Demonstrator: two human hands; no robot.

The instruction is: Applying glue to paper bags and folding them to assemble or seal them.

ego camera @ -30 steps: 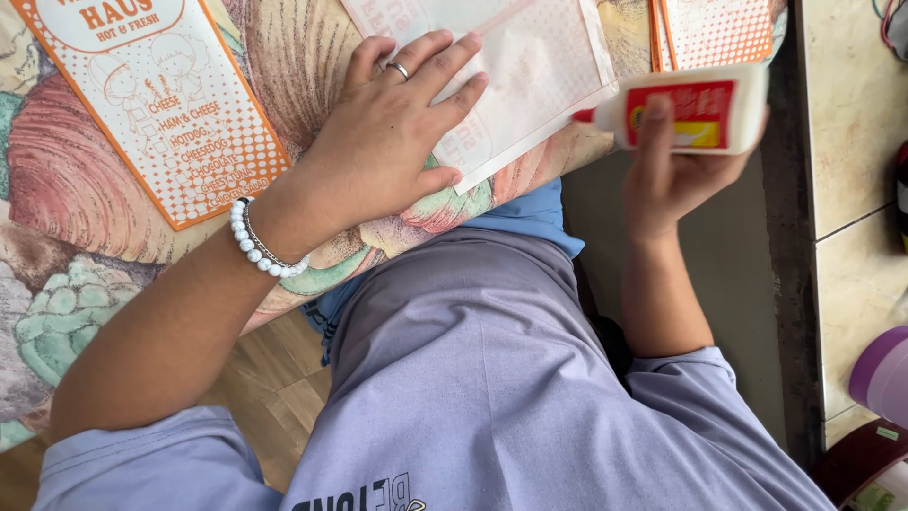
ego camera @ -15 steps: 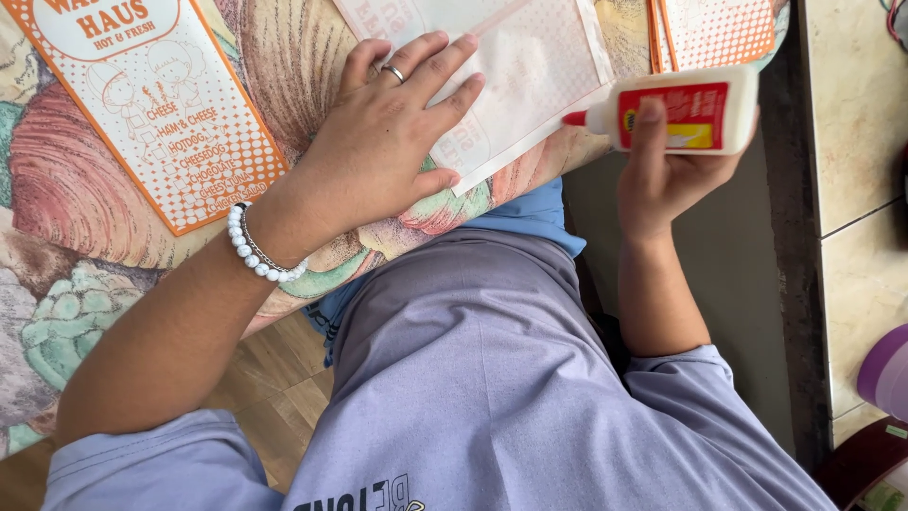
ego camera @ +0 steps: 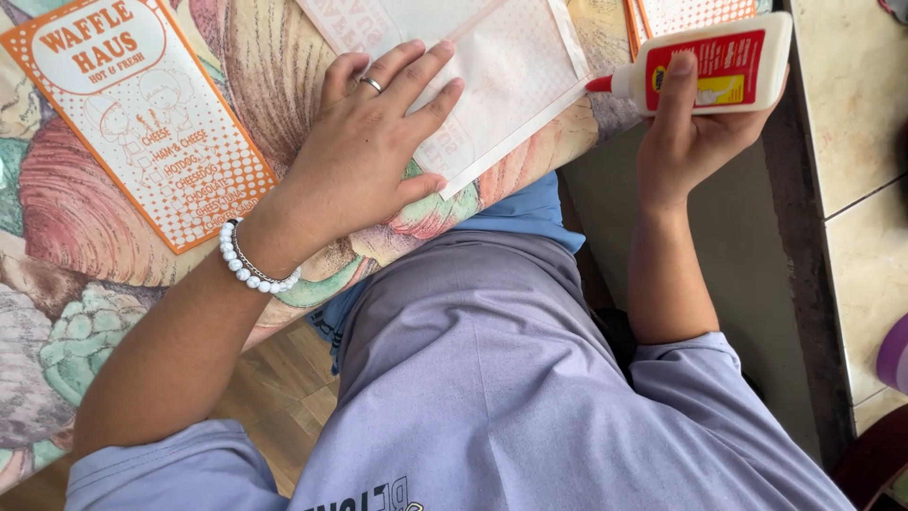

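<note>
Nearest the camera, a lavender cotton shirt (ego camera: 492,378) covers the torso. Left wrist carries a white bead bracelet (ego camera: 253,263). Left hand (ego camera: 364,156) lies flat, fingers spread and extended, a ring on one, pressing a white translucent paper bag (ego camera: 492,66) with a red dotted pattern onto a floral cushion (ego camera: 76,237). An orange-bordered printed bag (ego camera: 142,114) lies left of it. Right hand (ego camera: 695,128) is wrapped around a white plastic glue bottle (ego camera: 714,61), red label, red nozzle touching the paper bag's right edge.
</note>
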